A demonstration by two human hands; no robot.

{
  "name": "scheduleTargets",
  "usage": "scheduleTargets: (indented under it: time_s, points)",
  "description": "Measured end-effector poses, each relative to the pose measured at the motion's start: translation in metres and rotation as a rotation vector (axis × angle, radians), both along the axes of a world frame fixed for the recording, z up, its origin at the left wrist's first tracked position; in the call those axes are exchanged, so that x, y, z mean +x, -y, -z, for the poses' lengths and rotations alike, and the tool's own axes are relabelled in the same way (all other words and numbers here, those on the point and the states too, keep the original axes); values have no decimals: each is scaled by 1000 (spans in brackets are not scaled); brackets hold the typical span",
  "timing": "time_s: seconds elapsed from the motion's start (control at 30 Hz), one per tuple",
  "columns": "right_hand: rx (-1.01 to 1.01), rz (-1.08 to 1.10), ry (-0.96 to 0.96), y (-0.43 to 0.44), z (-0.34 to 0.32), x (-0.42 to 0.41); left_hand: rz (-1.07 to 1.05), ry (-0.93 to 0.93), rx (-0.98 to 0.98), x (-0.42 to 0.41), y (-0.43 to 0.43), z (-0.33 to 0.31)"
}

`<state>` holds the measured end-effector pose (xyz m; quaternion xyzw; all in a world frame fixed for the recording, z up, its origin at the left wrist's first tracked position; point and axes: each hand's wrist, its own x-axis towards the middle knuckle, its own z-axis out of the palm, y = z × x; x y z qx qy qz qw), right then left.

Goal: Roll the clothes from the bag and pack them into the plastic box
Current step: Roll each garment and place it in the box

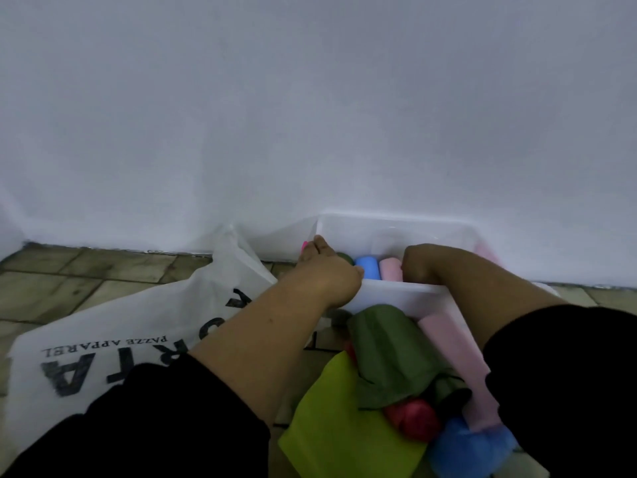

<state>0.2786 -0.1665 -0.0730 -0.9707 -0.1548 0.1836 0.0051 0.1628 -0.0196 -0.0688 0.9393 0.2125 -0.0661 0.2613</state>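
Left hand (327, 270) at plastic box (396, 291) left wall over bright pink piece (304, 247), right hand (418, 265) dipped beside pink roll (390, 269), likely seating rolls tight. 2 grips hidden: cannot tell.

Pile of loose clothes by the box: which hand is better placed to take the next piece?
Probably the left hand: it rests at the box rim, close to the pile, while the right hand dips inside among the rolls.

One box (396, 295), one bag (138, 326) — three rolled clothes (367, 267).
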Motion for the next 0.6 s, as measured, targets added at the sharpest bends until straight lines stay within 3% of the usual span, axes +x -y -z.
scheduleTargets:
  time_s: [0.3,0.37,0.5,0.57,0.6]
  points:
    - [-97,-72,-67,3,-9,-4,-19,3,-10,2,0,0]
    - [13,-78,-18,8,-24,-15,-22,27,-4,1,0,1]
    - [611,99,385,41,-62,-57,-12,161,-44,-19,-2,0]
    - [617,101,404,71,-72,-89,40,279,-37,-50,-6,-5]
    - [540,88,319,85,-72,-105,81,337,-33,-70,-8,-6]
